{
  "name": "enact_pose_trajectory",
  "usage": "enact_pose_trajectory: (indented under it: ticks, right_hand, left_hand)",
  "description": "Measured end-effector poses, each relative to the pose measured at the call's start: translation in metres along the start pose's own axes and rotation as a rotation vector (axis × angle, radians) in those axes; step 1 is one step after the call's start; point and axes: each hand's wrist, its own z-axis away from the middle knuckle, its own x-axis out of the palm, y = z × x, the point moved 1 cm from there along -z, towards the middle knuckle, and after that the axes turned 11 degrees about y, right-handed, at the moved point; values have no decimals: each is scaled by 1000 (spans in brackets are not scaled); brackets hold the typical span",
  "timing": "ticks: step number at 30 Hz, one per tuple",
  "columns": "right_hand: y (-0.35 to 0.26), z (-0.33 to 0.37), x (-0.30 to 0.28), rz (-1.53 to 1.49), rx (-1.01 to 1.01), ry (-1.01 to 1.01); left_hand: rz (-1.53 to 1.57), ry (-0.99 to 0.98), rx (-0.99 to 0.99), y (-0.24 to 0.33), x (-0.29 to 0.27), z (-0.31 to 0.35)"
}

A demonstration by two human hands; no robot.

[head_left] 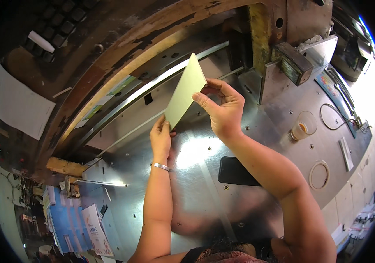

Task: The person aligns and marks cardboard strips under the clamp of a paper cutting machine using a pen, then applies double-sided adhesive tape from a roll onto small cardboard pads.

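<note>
Both my hands hold a pale green stack of cards [185, 90] on edge above a shiny steel machine table [196, 193]. My left hand [161, 138] grips its near lower corner, a silver bangle on the wrist. My right hand [222, 109] pinches the right edge near the top between thumb and fingers. The stack tilts away toward a long metal guide rail [152, 85] under the heavy brown machine frame [121, 48].
A black phone [235, 172] lies flat on the table under my right forearm. A clear plastic cup [303, 126] with some drink, a wire loop [334, 116] and a ring [318, 174] sit to the right. Blue printed sheets [71, 221] are stacked at lower left.
</note>
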Motion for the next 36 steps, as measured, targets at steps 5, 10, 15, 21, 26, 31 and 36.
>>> enact_pose_trajectory:
  ticks: [5, 10, 15, 21, 26, 31, 36]
  right_hand:
    - [-5, -5, 11, 57, -30, 0]
    - [-6, -10, 29, -26, 43, 4]
    - [0, -17, 31, -15, 49, 0]
    - [6, -22, 30, -13, 51, 22]
    - [6, -24, 26, 17, 51, 21]
    - [12, -32, 22, -6, 18, 76]
    - [21, -48, -13, 25, 79, 182]
  left_hand:
    - [12, -28, 65, 10, 7, 11]
    - [15, -101, 103, 12, 2, 16]
    - [-31, -115, 114, 14, 2, 16]
    - [-33, -131, 137, 14, 3, 17]
    - [-51, -126, 177, 11, 4, 19]
    - [16, -125, 95, 15, 2, 20]
    - [408, 31, -12, 7, -4, 4]
